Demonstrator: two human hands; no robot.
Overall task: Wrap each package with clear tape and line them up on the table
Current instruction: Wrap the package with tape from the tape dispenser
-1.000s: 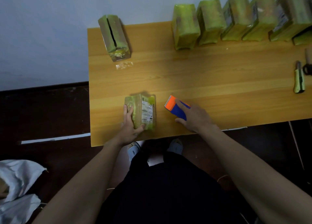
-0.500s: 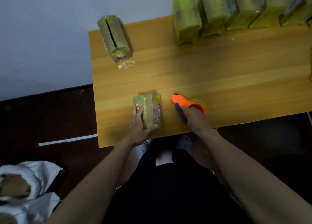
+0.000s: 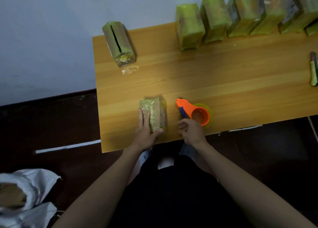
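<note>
One package [image 3: 155, 115] under left hand [image 3: 146, 129], far row [image 3: 240, 19] cropped right

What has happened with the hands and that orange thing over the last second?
The right hand set the orange tape dispenser flat on the table and let go; it now hovers just beside it, fingers loosely curled, holding nothing. The left hand still holds the package near the table's front edge. The lone package at the back left and the row of packages along the wall stayed put.
</note>
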